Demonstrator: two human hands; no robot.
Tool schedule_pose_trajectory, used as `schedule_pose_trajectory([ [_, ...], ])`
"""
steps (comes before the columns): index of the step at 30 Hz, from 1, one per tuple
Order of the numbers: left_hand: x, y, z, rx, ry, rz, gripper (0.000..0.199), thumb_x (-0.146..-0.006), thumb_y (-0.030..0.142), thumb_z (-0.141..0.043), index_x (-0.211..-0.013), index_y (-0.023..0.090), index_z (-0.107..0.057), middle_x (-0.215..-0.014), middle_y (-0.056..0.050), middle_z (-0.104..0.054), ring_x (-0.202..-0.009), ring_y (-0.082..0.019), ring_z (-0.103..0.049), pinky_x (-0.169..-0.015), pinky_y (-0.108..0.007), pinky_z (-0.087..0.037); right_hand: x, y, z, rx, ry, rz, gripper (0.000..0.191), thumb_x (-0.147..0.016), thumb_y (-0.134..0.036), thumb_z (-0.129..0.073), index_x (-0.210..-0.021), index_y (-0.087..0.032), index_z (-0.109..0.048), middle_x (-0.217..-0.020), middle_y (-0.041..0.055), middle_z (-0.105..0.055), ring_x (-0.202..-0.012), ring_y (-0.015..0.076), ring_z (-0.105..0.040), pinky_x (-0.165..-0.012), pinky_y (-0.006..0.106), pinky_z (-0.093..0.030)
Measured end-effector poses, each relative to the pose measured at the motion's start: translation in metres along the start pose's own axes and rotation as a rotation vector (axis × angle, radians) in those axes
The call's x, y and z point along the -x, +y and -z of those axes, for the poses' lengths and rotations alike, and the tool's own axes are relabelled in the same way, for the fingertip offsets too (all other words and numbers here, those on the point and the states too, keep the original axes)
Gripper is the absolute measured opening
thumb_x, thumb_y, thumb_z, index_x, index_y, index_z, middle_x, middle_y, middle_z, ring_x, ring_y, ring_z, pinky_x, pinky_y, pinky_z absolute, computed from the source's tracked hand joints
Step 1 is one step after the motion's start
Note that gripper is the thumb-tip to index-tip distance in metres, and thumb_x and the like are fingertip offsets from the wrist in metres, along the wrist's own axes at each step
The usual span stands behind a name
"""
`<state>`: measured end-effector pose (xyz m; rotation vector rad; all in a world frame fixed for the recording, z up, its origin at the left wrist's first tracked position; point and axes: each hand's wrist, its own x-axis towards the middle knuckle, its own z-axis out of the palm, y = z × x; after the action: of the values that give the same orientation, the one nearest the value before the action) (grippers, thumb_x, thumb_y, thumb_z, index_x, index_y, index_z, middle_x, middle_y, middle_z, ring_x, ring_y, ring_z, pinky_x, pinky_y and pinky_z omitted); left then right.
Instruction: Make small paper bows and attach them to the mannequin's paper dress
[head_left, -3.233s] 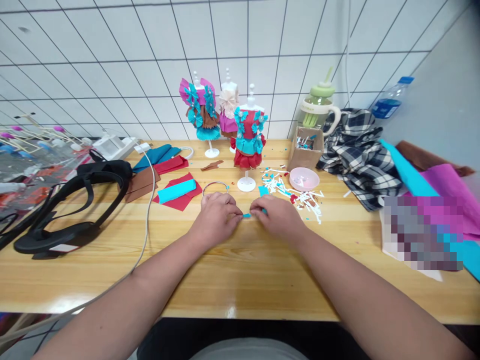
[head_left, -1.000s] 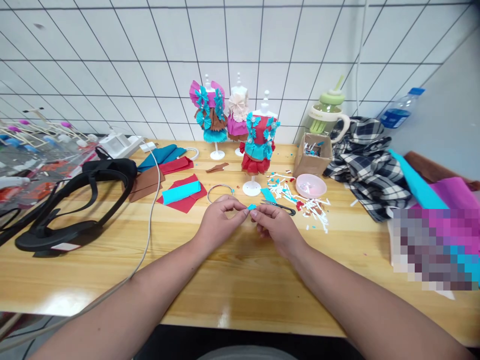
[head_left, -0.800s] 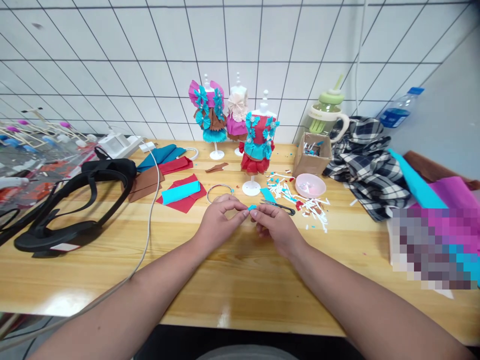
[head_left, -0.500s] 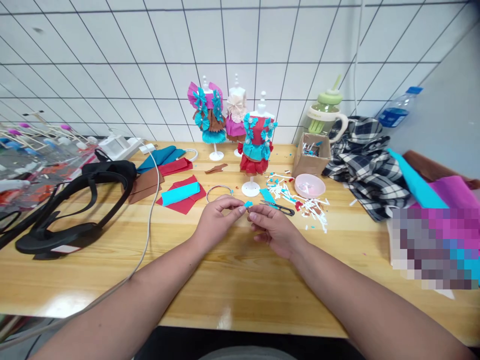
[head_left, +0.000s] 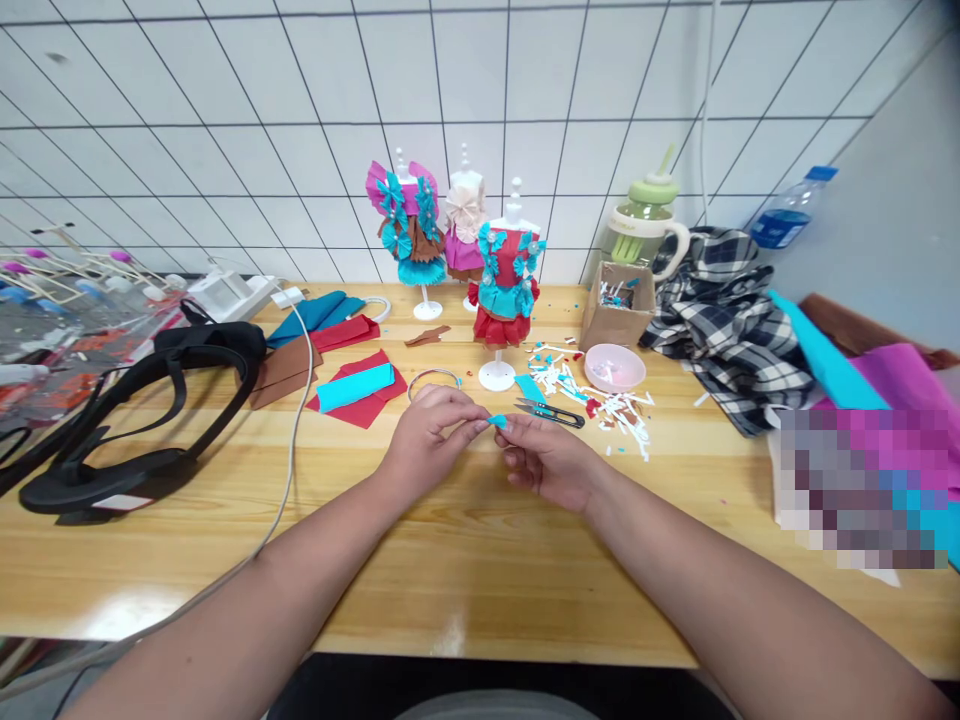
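A small piece of blue crepe paper point(head_left: 497, 421) is pinched between the fingertips of both hands above the table. My left hand point(head_left: 435, 435) grips its left end with thumb and forefinger. On the other end, my right hand point(head_left: 551, 455) is closed in a pinch, its lower fingers curled. Just beyond them lie black thread snips point(head_left: 555, 413) and a flat blue paper piece point(head_left: 529, 388). A white mini dress form point(head_left: 507, 290) in a red and blue paper outfit stands behind the hands. A thin ring point(head_left: 433, 373) lies beyond my left hand.
Paper scraps point(head_left: 559, 375) surround a pink bowl point(head_left: 615, 369); a cardboard box point(head_left: 619, 310) and green-lidded cup point(head_left: 646, 220) stand behind. Two more dressed forms are at the back. Folded papers point(head_left: 356, 388), a white cable point(head_left: 291, 450) and a black headset point(head_left: 142, 430) lie left.
The blue paper between my fingertips shows more of its length and looks narrower, its right end now in my right hand's pinch. The whole view has shifted slightly.
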<state>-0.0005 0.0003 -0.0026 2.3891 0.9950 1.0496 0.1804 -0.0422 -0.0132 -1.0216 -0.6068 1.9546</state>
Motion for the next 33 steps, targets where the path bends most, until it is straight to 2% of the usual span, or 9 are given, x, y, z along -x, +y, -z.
schedule_pose_trajectory([
  [4,0.002,-0.005,0.011,-0.165,-0.109,-0.256,0.018,-0.086,0.026,-0.057,-0.095,0.033,-0.071,-0.086,-0.002,-0.070,-0.088,-0.018,-0.056,-0.088,-0.038,-0.037,-0.002,-0.003,0.006,0.228,-0.086,0.081,0.034,-0.063,-0.042,-0.079,-0.080,-0.019,-0.061,-0.065,-0.0055,-0.051,-0.054,0.0067,-0.045,-0.048,0.019,-0.044],
  [7,0.002,-0.005,0.018,-0.183,-0.210,-0.361,0.025,-0.088,0.024,-0.055,-0.102,0.040,-0.068,-0.088,0.000,-0.070,-0.087,-0.018,-0.054,-0.091,-0.038,-0.034,-0.004,-0.005,0.012,0.452,-0.097,0.186,0.031,-0.066,-0.045,-0.074,-0.076,-0.019,-0.062,-0.064,-0.0048,-0.053,-0.056,0.0081,-0.045,-0.052,0.021,-0.042],
  [11,0.002,-0.002,0.020,-0.154,-0.277,-0.352,0.023,-0.088,0.025,-0.055,-0.099,0.040,-0.068,-0.087,0.001,-0.070,-0.085,-0.017,-0.055,-0.093,-0.037,-0.033,-0.004,-0.010,0.017,0.737,-0.112,0.285,0.017,-0.075,-0.037,-0.065,-0.077,-0.020,-0.062,-0.065,-0.0046,-0.055,-0.057,0.0096,-0.044,-0.056,0.023,-0.036],
  [14,0.001,0.001,0.020,-0.180,-0.313,-0.373,0.022,-0.088,0.024,-0.055,-0.096,0.039,-0.069,-0.086,0.002,-0.069,-0.086,-0.017,-0.055,-0.095,-0.037,-0.032,-0.002,-0.014,0.018,1.013,-0.096,0.424,0.007,-0.079,-0.025,-0.059,-0.078,-0.019,-0.063,-0.068,-0.0038,-0.054,-0.061,0.0103,-0.044,-0.058,0.024,-0.034],
  [18,0.001,0.002,0.020,-0.214,-0.356,-0.378,0.023,-0.088,0.022,-0.052,-0.096,0.037,-0.068,-0.085,0.002,-0.068,-0.088,-0.017,-0.055,-0.099,-0.039,-0.032,0.000,-0.016,0.017,1.293,-0.071,0.643,0.008,-0.079,-0.013,-0.059,-0.078,-0.019,-0.065,-0.071,-0.0021,-0.056,-0.070,0.0125,-0.048,-0.067,0.026,-0.036],
  [22,0.001,0.002,0.017,-0.288,-0.405,-0.411,0.025,-0.088,0.020,-0.049,-0.097,0.035,-0.067,-0.083,0.001,-0.067,-0.088,-0.017,-0.055,-0.102,-0.040,-0.032,0.002,-0.017,0.015,1.434,-0.088,0.793,0.011,-0.081,-0.008,-0.059,-0.079,-0.018,-0.064,-0.075,-0.0005,-0.060,-0.076,0.0134,-0.052,-0.075,0.027,-0.037],
  [26,0.001,0.004,0.012,-0.316,-0.431,-0.448,0.027,-0.086,0.016,-0.048,-0.097,0.031,-0.067,-0.082,-0.001,-0.066,-0.088,-0.018,-0.054,-0.102,-0.039,-0.031,0.004,-0.015,0.015,1.606,-0.093,0.874,0.013,-0.085,-0.011,-0.055,-0.080,-0.018,-0.066,-0.079,0.0020,-0.063,-0.079,0.0147,-0.052,-0.078,0.029,-0.036],
  [33,0.001,0.009,0.003,-0.316,-0.470,-0.419,0.021,-0.081,0.018,-0.051,-0.088,0.025,-0.069,-0.073,-0.003,-0.063,-0.083,-0.020,-0.052,-0.092,-0.039,-0.035,0.007,-0.010,0.012,1.809,-0.020,0.863,0.014,-0.082,-0.014,-0.056,-0.079,-0.019,-0.068,-0.077,0.0032,-0.064,-0.081,0.0178,-0.051,-0.076,0.030,-0.033],
])
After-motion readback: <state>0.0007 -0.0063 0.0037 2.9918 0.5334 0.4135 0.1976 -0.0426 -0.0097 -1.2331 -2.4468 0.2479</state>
